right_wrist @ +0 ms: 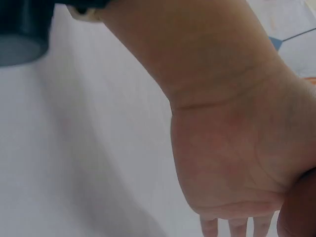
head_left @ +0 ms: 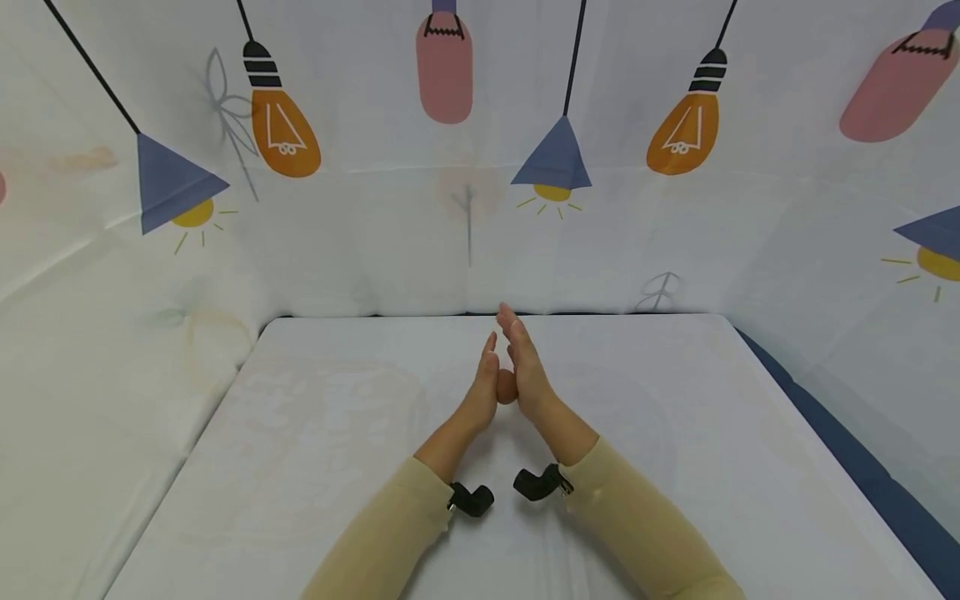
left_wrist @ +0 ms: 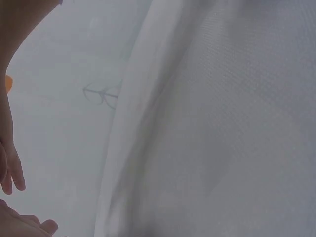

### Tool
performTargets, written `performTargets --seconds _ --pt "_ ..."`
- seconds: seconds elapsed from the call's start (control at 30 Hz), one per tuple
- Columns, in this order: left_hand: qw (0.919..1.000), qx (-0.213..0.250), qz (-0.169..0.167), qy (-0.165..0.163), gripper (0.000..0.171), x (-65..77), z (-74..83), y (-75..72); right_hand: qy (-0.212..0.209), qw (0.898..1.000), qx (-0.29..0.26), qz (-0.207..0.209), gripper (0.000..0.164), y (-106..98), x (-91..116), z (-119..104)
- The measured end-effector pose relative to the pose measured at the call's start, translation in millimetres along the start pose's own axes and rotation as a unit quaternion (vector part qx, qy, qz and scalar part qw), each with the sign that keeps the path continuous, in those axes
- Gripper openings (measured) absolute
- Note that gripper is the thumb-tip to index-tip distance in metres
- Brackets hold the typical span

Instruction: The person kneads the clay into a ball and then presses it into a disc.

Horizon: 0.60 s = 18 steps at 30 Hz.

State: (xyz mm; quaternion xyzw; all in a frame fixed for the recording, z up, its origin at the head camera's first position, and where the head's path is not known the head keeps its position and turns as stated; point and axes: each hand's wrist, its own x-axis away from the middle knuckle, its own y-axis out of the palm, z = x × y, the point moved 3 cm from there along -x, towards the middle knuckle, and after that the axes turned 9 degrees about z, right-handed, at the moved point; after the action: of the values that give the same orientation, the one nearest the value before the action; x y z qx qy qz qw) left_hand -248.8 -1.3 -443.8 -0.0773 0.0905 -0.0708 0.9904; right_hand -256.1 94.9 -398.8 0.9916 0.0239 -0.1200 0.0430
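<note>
A small reddish-brown ball (head_left: 507, 387) sits between the two palms in the head view, above the middle of the white table. My left hand (head_left: 482, 396) touches it from the left, fingers extended forward. From the other side my right hand (head_left: 531, 379) presses against it with straight fingers, its palm facing the left one. Toward the fingertips the hands lean close together. The right wrist view shows the right palm (right_wrist: 227, 153) with the ball (right_wrist: 301, 210) at its lower right edge. Only fingers (left_wrist: 29, 222) of the left hand show in the left wrist view.
The white-covered table (head_left: 337, 433) extends around both hands. Behind it hangs a white cloth (head_left: 360, 242) printed with lamps and bulbs. Black wrist-worn cameras (head_left: 471, 500) stick out inward from both cuffs. A dark blue strip (head_left: 847, 450) borders the table's right edge.
</note>
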Motion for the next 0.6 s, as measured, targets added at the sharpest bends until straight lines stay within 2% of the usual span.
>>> performTargets --seconds 0.27,0.4,0.6 --pt "0.9995 -0.016 -0.028 -0.004 0.077 4.8 1.9 5.0 -0.011 0.999 0.045 0.027 0.064 -9.8 -11.6 1.3" --pt "0.9992 0.013 -0.037 0.003 0.08 7.4 4.2 6.3 -0.017 0.996 0.074 0.044 0.063 -16.7 -18.4 7.4" --pt "0.9973 0.056 -0.043 0.021 0.098 9.7 7.5 7.2 -0.023 0.995 0.076 0.059 0.061 -21.5 -24.4 15.0"
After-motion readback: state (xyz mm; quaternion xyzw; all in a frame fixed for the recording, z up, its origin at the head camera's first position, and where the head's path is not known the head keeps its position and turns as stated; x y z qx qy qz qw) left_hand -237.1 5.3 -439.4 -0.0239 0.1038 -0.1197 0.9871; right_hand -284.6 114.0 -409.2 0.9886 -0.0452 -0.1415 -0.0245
